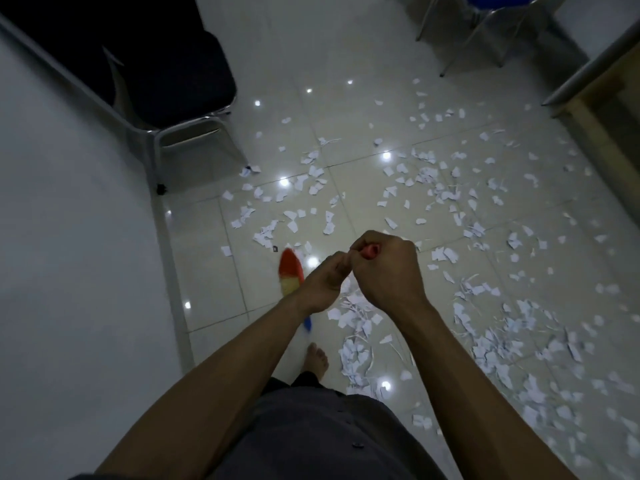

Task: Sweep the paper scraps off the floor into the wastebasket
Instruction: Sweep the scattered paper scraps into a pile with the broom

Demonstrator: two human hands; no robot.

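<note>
White paper scraps (pixel 429 178) lie scattered over the pale tiled floor, thickest at the lower right (pixel 512 344). Both my hands grip a broom by its red handle end (pixel 370 251). My right hand (pixel 388 271) is wrapped over the top of the handle, and my left hand (pixel 323 282) is closed around it just below. The broom's red and yellow head (pixel 290 270) is blurred near the floor to the left of my hands, with a blue part (pixel 307 323) showing under my left wrist. No wastebasket is in view.
A white table (pixel 69 237) with a metal edge fills the left side. A dark chair (pixel 173 74) with chrome legs stands at the upper left. More chair legs (pixel 467 36) are at the top right, a wooden frame (pixel 595 109) at the right. My bare foot (pixel 317 358) is on the floor.
</note>
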